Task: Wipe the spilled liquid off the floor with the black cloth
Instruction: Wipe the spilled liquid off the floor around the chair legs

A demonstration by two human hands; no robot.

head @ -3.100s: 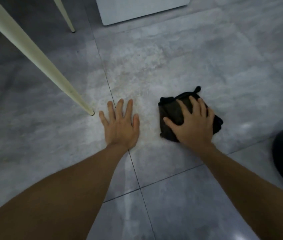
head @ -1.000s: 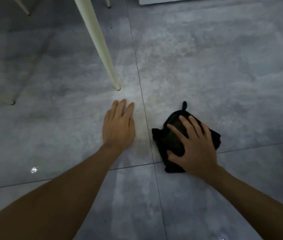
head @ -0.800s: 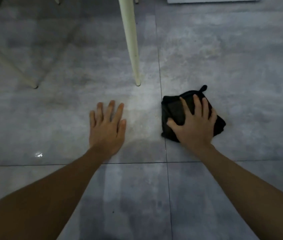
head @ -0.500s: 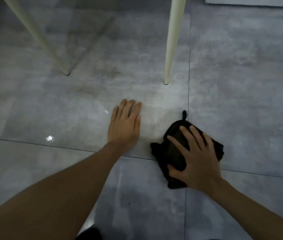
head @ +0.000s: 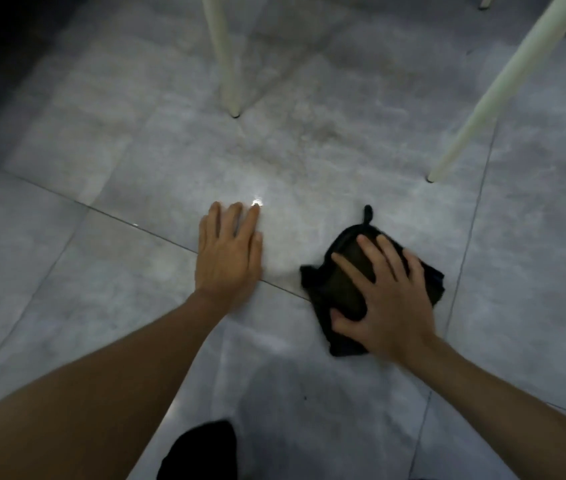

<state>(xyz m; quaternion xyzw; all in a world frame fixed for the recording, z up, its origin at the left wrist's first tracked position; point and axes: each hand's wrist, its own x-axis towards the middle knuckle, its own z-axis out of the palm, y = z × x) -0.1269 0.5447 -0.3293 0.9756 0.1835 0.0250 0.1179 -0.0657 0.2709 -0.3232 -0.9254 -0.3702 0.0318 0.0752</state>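
Note:
The black cloth (head: pixel 347 292) lies bunched on the grey tiled floor (head: pixel 309 168), a small loop sticking out at its far end. My right hand (head: pixel 383 299) presses flat on top of it, fingers spread, covering its right half. To its left, my left hand (head: pixel 227 254) rests palm-down on the bare floor, fingers nearly together, holding nothing. A small wet glint (head: pixel 257 203) shines on the tile just past my left fingertips. No clear puddle outline shows.
Two cream furniture legs stand on the floor beyond my hands: one (head: pixel 222 64) ahead of my left hand, one slanted (head: pixel 482 105) at the right. A dark shape (head: pixel 202 452) sits at the bottom edge between my arms. The far left is in deep shadow.
The view has swung left, so the furniture legs have shifted right in the frame. My right hand has slid the cloth back and forth on the floor. My left hand stays planted.

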